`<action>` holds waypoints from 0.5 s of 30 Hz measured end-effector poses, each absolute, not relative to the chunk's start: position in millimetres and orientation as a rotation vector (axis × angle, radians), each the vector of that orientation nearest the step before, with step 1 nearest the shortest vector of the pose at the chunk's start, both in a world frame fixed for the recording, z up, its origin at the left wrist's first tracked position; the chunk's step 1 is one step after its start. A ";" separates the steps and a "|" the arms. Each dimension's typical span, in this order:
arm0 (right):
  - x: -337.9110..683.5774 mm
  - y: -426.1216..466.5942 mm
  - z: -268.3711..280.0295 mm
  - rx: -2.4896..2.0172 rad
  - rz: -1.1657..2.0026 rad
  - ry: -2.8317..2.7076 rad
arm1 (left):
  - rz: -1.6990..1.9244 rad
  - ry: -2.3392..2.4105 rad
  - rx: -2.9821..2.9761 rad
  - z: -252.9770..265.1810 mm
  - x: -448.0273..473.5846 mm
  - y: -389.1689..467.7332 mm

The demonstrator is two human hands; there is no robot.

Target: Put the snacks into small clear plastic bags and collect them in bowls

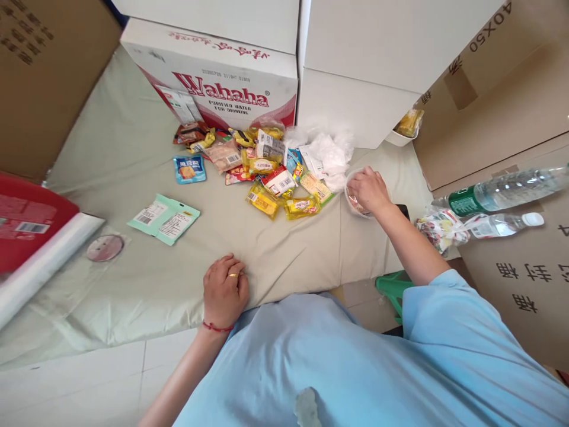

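Note:
My right hand reaches down into a small white round tub that has something pinkish-brown in it. Its fingers are curled and their tips are hidden, so what they grip cannot be made out. My left hand rests on the front edge of the cloth-covered surface, closed, with nothing visible in it. Left of the tub lies a pile of packaged snacks, among them a yellow snack packet and a red and white packet. A crumpled clear plastic bag touches the pile.
A Wahaha water carton stands behind the pile. A mint-green packet, a blue packet and a round disc in clear wrap lie to the left. Plastic bottles and brown cartons are at the right.

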State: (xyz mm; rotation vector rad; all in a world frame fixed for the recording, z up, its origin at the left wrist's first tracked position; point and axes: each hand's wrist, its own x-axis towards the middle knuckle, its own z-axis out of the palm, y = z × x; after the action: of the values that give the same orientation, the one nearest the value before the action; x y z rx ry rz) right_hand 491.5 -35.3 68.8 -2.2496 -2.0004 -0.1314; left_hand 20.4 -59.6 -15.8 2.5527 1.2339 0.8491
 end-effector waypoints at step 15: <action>421.0 29.8 79.2 -2.475 0.046 -2.351 | 0.922 1.252 2.398 -19.0 20.9 -64.8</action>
State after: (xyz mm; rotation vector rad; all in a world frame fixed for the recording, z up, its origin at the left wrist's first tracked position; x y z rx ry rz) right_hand 421.0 29.8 79.2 -2.4745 -2.3505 0.0461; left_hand 20.9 -64.8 -19.0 2.3977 1.2522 0.9217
